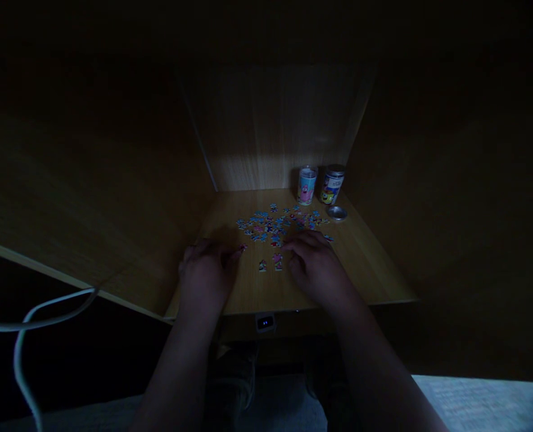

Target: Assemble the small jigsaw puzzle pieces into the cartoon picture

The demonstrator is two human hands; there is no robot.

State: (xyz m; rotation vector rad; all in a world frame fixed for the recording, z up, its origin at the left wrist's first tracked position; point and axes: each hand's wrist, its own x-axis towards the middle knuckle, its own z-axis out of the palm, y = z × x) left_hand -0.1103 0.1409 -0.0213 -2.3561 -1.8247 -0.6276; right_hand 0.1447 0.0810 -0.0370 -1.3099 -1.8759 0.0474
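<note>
Several small colourful puzzle pieces (275, 223) lie scattered on a wooden desk (365, 264) in dim light. My left hand (206, 273) rests on the desk at the left of the pile, fingers stretched toward a pink piece (243, 247) at its fingertips. My right hand (316, 264) lies over the near right edge of the pile, fingers curled down onto the pieces. Two loose pieces (270, 263) sit between the hands. Whether either hand grips a piece is hidden in the dark.
Two small printed tins (307, 185) (332, 184) stand at the back right, with a round metal lid (337, 212) lying before them. Wooden partition walls close in left, right and behind. A white cable (32, 318) hangs at the left. A small lit device (265, 323) sits at the desk's front edge.
</note>
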